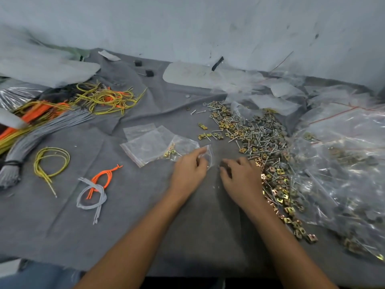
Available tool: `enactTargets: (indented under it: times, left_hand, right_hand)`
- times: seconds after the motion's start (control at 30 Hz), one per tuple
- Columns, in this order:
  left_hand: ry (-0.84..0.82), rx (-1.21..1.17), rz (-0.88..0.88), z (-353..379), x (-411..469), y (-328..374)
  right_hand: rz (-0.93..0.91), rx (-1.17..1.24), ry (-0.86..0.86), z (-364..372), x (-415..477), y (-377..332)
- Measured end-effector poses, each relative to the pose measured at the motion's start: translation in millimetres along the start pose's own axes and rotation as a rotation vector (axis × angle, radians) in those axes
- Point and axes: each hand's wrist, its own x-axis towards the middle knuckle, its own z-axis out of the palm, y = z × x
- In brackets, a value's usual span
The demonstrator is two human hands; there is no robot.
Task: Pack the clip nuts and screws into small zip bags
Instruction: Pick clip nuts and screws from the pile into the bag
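Clear plastic small zip bag being readied for filling, with most of the job waiting.
The left hand is pinching its edge. The right hand is curling over small dark pieces beside the loose heap of brass clip nuts and silver screws, grip unclear. One packed bag is lying just beyond, about three empty flat bags further left. The loose pieces are beyond counting.

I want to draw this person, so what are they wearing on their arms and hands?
Nothing that shows. The left hand and right hand are bare, no gloves. The left forearm and right forearm are uncovered to the picture's edge: no sleeves, watch or bracelet.
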Motion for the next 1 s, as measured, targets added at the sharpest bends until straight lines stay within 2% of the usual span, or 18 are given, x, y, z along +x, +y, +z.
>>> enactTargets:
  times: [0.1,0.17,0.3,0.4,0.5,0.73,1.0]
  left_hand:
    - [0.003,0.013,-0.031,-2,-2,2]
    - [0.014,0.013,-0.053,-2,-3,1]
    - [0.031,0.004,-0.050,-1,-3,-3]
    - [0.001,0.008,-0.034,0,-3,-7]
    - [-0.015,-0.012,-0.022,1,-3,-11]
    - [-0.015,-0.046,-0.061,5,-3,-14]
    - [0.040,-0.104,-0.081,4,-2,-13]
  right_hand:
    - [-0.004,-0.031,-0.019,5,3,-14]
    - [0.019,0.031,-0.001,9,1,-19]
    - [0.002,0.292,0.181,14,-10,-23]
    - [-0.094,0.365,0.275,15,-16,-27]
    - [-0.183,0.369,0.212,16,-17,-29]
    - [-0.207,0.409,0.189,20,-16,-23]
    - [-0.292,0.479,-0.032,20,-15,-23]
